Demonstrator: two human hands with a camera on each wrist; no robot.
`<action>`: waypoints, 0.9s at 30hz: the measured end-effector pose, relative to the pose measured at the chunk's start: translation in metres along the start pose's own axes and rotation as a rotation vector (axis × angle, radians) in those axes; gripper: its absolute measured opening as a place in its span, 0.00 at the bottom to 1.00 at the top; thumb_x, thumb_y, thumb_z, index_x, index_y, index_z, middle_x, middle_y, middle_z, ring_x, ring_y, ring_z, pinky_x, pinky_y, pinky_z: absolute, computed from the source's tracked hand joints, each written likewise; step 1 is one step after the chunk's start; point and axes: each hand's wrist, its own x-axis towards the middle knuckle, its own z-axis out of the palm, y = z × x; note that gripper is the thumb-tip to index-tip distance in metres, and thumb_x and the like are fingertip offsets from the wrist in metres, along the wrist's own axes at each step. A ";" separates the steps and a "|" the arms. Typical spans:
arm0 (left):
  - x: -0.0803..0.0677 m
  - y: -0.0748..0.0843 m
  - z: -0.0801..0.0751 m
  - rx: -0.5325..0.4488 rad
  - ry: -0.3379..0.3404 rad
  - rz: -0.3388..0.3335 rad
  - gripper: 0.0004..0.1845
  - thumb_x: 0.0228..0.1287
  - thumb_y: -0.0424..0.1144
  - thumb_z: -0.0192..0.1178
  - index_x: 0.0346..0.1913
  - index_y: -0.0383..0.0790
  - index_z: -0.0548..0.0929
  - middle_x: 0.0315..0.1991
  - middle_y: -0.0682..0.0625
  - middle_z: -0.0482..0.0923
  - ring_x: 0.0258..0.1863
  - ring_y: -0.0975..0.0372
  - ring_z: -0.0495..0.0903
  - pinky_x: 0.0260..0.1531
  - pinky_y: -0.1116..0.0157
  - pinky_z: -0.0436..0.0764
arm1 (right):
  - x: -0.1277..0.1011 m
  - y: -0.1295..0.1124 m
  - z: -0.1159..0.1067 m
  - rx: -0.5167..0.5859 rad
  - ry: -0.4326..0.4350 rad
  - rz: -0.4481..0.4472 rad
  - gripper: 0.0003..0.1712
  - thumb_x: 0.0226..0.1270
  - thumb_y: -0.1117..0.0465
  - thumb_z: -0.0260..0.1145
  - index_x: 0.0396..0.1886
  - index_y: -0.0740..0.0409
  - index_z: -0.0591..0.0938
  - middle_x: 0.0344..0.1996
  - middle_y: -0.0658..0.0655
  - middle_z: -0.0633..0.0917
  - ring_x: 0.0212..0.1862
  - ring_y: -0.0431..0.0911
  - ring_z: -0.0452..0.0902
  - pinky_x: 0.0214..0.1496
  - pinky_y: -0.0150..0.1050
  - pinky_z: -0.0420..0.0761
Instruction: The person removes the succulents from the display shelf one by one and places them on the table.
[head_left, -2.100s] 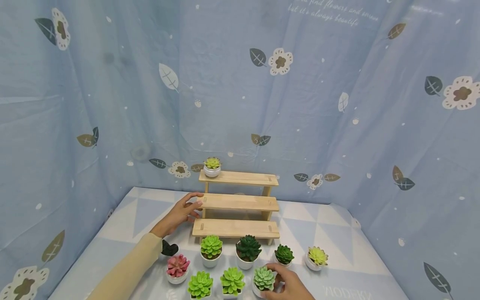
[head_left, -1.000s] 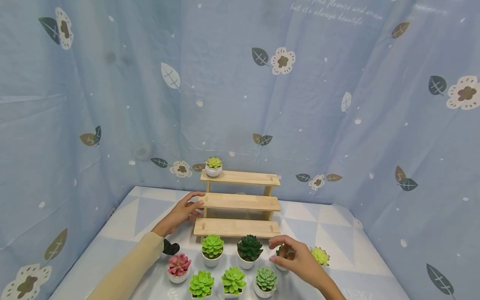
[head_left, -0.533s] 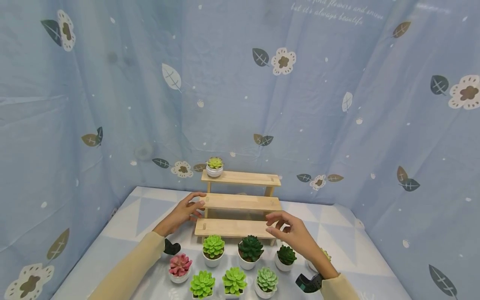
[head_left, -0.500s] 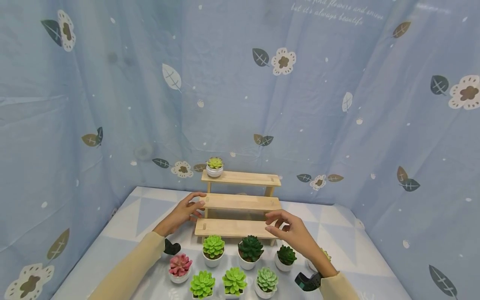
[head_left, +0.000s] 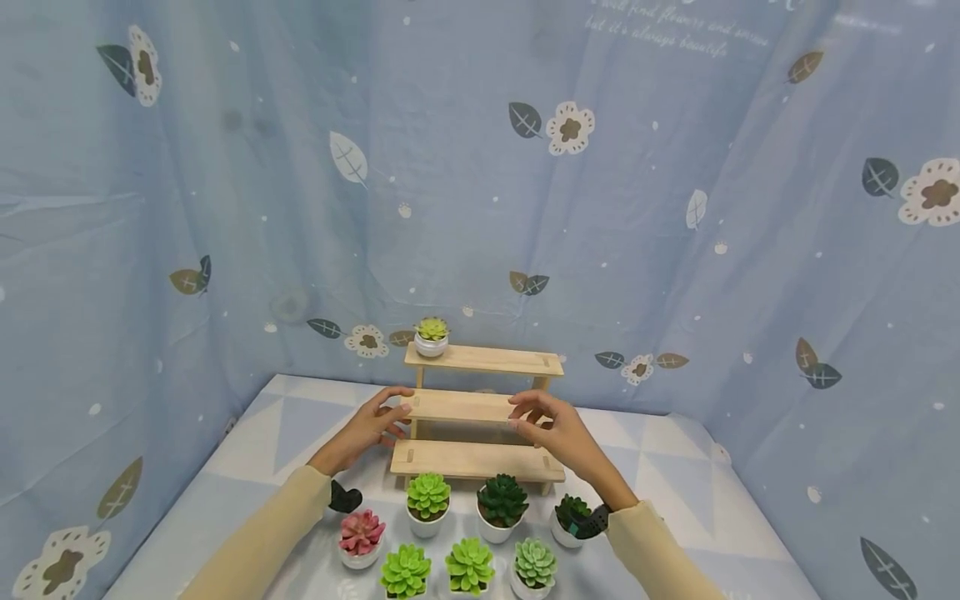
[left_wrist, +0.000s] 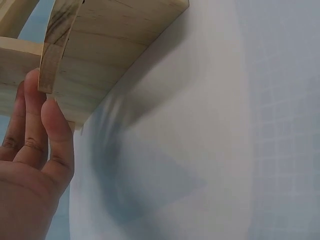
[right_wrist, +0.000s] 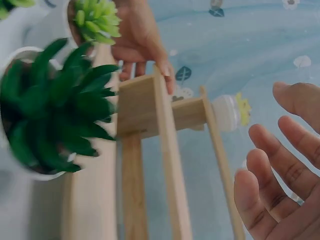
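A three-step wooden display stand (head_left: 472, 458) stands against the backdrop, with a yellow-green potted succulent (head_left: 431, 337) at the left end of its top step. My left hand (head_left: 365, 429) holds the left end of the middle step; in the left wrist view, thumb and fingertips (left_wrist: 57, 120) meet at the board's edge. My right hand (head_left: 555, 429) hovers by the right part of the middle step, its fingers loosely bent and nothing between them. The right wrist view shows those spread fingers (right_wrist: 270, 190) beside the stand.
In front of the stand are several potted succulents: bright green (head_left: 428, 497), dark green (head_left: 502, 504), pink (head_left: 361, 533) and pale green (head_left: 535, 565) ones. A smaller dark green one (head_left: 567, 533) is partly behind the right wrist strap. A blue patterned curtain (head_left: 480, 208) surrounds the table.
My right hand has left the pale green succulent at the front and risen, empty, past the small dark green one to the middle step. My left hand keeps its hold on the stand.
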 end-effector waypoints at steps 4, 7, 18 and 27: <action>-0.001 0.000 0.000 0.003 0.002 0.005 0.28 0.73 0.59 0.62 0.71 0.61 0.72 0.52 0.42 0.81 0.42 0.49 0.84 0.45 0.45 0.81 | 0.014 -0.006 0.002 0.001 0.011 -0.004 0.20 0.73 0.49 0.71 0.61 0.40 0.81 0.48 0.50 0.85 0.43 0.55 0.80 0.35 0.46 0.81; -0.002 0.001 0.001 0.007 0.005 0.000 0.28 0.72 0.59 0.62 0.71 0.60 0.72 0.52 0.41 0.81 0.42 0.49 0.85 0.45 0.45 0.81 | 0.025 -0.011 0.004 -0.013 0.014 -0.019 0.20 0.72 0.47 0.71 0.61 0.37 0.80 0.49 0.48 0.85 0.44 0.51 0.80 0.39 0.50 0.81; -0.004 0.003 0.001 0.003 -0.011 -0.010 0.27 0.75 0.57 0.61 0.72 0.59 0.70 0.53 0.41 0.81 0.43 0.49 0.85 0.46 0.44 0.81 | 0.061 -0.017 0.020 -0.037 -0.010 -0.084 0.26 0.70 0.43 0.72 0.65 0.38 0.79 0.55 0.51 0.83 0.45 0.49 0.81 0.40 0.51 0.83; -0.002 -0.002 -0.001 0.007 -0.017 0.017 0.28 0.74 0.59 0.61 0.72 0.60 0.70 0.52 0.41 0.81 0.42 0.50 0.84 0.44 0.45 0.82 | 0.092 -0.018 0.037 -0.048 0.003 -0.036 0.35 0.69 0.40 0.71 0.71 0.46 0.75 0.60 0.53 0.80 0.48 0.49 0.79 0.44 0.56 0.83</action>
